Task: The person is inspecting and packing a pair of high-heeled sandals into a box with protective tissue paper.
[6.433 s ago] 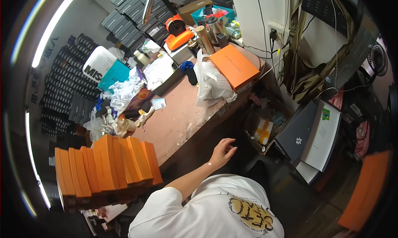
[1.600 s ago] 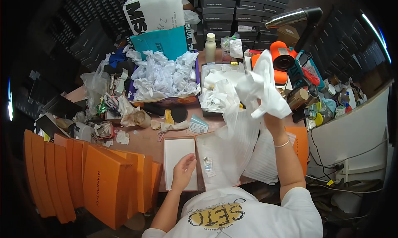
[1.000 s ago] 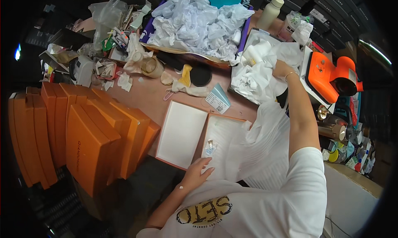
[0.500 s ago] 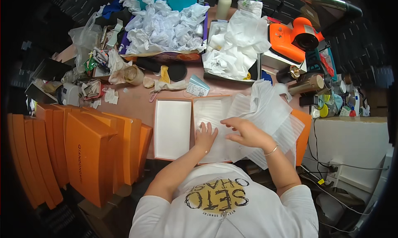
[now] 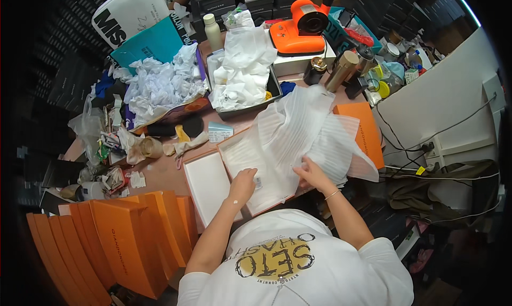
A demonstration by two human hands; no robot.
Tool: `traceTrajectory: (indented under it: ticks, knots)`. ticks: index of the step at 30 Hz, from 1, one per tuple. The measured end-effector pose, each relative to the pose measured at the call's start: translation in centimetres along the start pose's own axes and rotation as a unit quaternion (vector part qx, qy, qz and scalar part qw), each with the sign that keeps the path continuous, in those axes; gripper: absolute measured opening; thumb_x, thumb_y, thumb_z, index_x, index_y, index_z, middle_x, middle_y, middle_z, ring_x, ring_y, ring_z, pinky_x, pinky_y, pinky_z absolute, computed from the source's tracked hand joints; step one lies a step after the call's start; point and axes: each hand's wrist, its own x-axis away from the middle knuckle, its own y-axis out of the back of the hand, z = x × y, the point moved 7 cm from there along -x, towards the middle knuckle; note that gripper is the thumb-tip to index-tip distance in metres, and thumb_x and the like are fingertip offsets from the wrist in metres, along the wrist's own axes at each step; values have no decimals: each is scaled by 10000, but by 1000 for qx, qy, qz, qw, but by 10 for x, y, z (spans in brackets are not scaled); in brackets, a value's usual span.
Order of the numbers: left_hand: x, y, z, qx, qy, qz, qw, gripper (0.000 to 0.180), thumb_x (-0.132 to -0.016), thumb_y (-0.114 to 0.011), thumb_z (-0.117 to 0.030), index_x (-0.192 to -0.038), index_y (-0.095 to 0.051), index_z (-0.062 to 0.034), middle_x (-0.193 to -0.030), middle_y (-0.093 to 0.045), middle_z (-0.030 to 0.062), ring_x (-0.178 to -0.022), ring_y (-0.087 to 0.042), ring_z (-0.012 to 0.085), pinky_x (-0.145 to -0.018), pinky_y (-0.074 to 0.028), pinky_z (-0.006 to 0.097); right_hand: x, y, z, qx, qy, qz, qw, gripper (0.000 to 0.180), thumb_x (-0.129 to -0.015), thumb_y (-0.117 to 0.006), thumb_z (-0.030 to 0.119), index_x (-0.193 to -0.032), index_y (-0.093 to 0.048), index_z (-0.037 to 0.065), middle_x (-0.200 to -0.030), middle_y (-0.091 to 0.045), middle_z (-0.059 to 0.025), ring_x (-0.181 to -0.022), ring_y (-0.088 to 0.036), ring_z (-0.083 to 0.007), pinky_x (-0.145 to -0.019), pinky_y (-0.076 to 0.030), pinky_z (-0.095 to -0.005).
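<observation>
An orange-edged shoe box lies open in front of me, its lined half (image 5: 233, 149) beside a bare white half (image 5: 205, 184). Over the lined half my left hand (image 5: 244, 185) is closed, fingertips together; what they grip is hidden. A small printed sachet (image 5: 258, 183) shows right beside those fingers, under or in the translucent sheet. My right hand (image 5: 314, 178) pinches the near edge of a thin white foam sheet (image 5: 282, 127). That sheet drapes over the box's right side and onto more ribbed foam sheets (image 5: 337, 151).
Orange boxes (image 5: 125, 247) stand in a row at the left, and another orange box (image 5: 360, 132) lies right of the foam. Behind are two boxes of crumpled paper (image 5: 162, 82) (image 5: 242, 66), an orange machine (image 5: 296, 34) and a tan flask (image 5: 341, 71). Cables hang at the right.
The view has turned, so the table appears rotated. My left hand has gone from spread fingers to closed ones. My right hand has come down and now pinches the foam sheet, which covers more of the box.
</observation>
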Motion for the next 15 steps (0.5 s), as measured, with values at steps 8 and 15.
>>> traceTrajectory:
  ticks: [8, 15]
  knots:
    - [44, 21, 7, 23, 46, -101, 994, 532, -792, -647, -128, -1271, -463, 13, -1249, -494, 217, -1183, -458, 367, -994, -394, 418, -11, -6, 44, -85, 188, -37, 978, 300, -871, -622, 158, -1088, -592, -47, -950, -631, -62, -743, -572, -108, -624, -458, -241]
    - [-1, -52, -15, -103, 86, 53, 989, 622, -710, -726, -172, -1258, -476, -16, -1403, -307, 282, -1283, -320, 460, -1012, -361, 486, 44, -25, 133, 39, 383, 16, 923, 314, -857, -662, 165, -1077, -594, -49, -970, -642, -94, -853, -609, -139, -717, -473, -255]
